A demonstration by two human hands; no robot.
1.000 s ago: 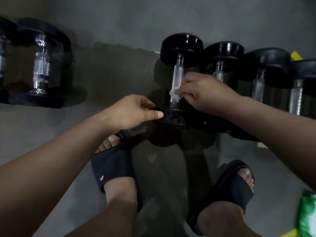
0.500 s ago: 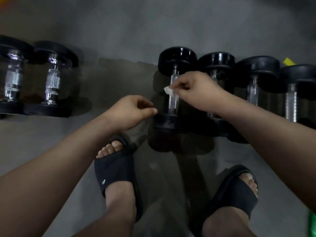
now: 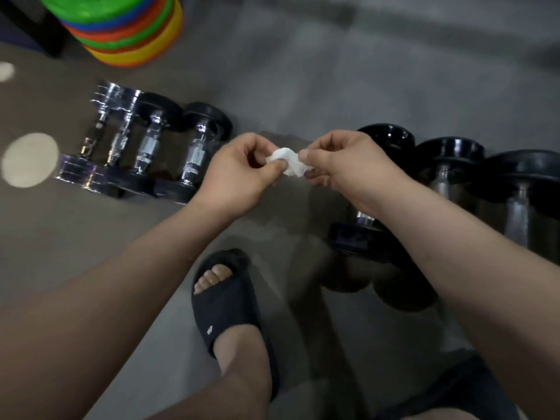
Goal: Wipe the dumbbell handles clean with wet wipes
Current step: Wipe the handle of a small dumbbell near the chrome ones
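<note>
Grey gym floor (image 3: 303, 71): left hand (image 3: 239, 174) and right hand (image 3: 345, 162) each pinch one crumpled wet wipe (image 3: 288, 162) between them, mid-air. At three o'clock lie black dumbbells (image 3: 448, 165); smaller dumbbells (image 3: 151, 147), blurred, perhaps chrome-ended, at ten o'clock.

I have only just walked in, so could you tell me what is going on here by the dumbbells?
A person is cleaning dumbbells laid out on the floor. Right now the left hand and the right hand both pinch a crumpled white wet wipe between them, held in the air; it touches no handle. A row of black dumbbells lies under the right arm, and a group of smaller dumbbells with chrome handles lies to the left.
</note>
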